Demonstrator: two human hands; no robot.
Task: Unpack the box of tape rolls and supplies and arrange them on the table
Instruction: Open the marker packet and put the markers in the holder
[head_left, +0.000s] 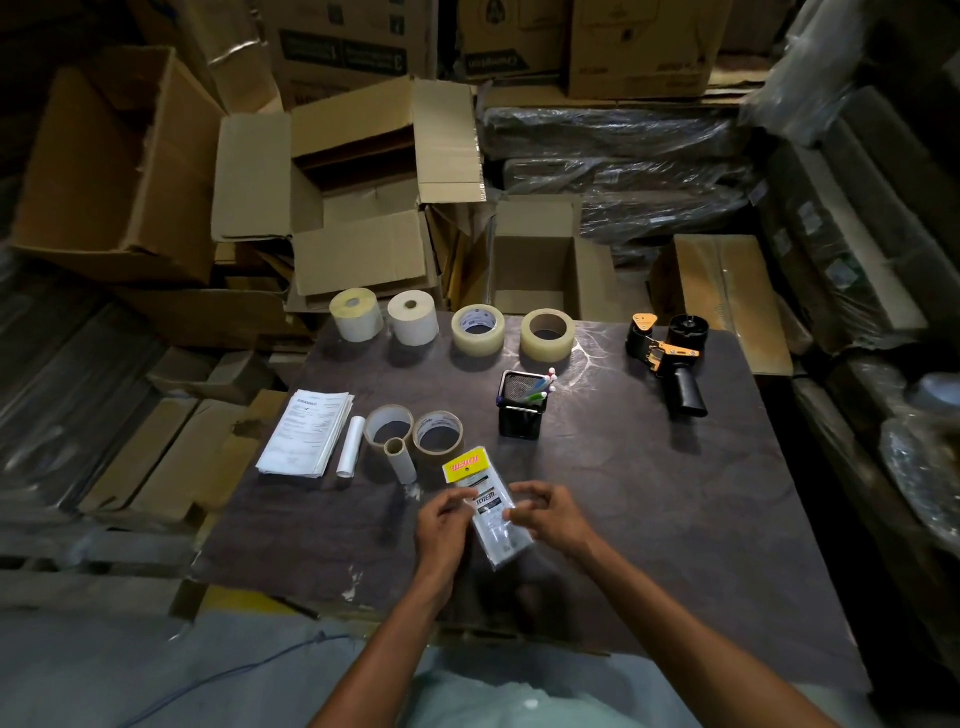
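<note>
My left hand (441, 525) and my right hand (545, 514) pinch a clear plastic packet with a yellow header card (485, 499) from both sides, just above the dark table (649, 519). Along the far edge stand two white label rolls (357, 314) (413, 317) and two clear tape rolls (478, 330) (547, 334). Two brown tape rolls (388, 426) (438, 434), a cardboard core (400, 457), a small white roll (350, 447) and a stack of papers (306, 434) lie at the left. A black mesh pen holder (521, 410) stands mid-table, with a tape dispenser gun (670, 358) at the far right.
An open cardboard box (363, 208) sits behind the table, with more cartons (119, 166) and plastic-wrapped bundles (623, 156) stacked around. Flattened boxes (171, 457) lie to the left. A blue cable (218, 675) runs on the floor at the near left.
</note>
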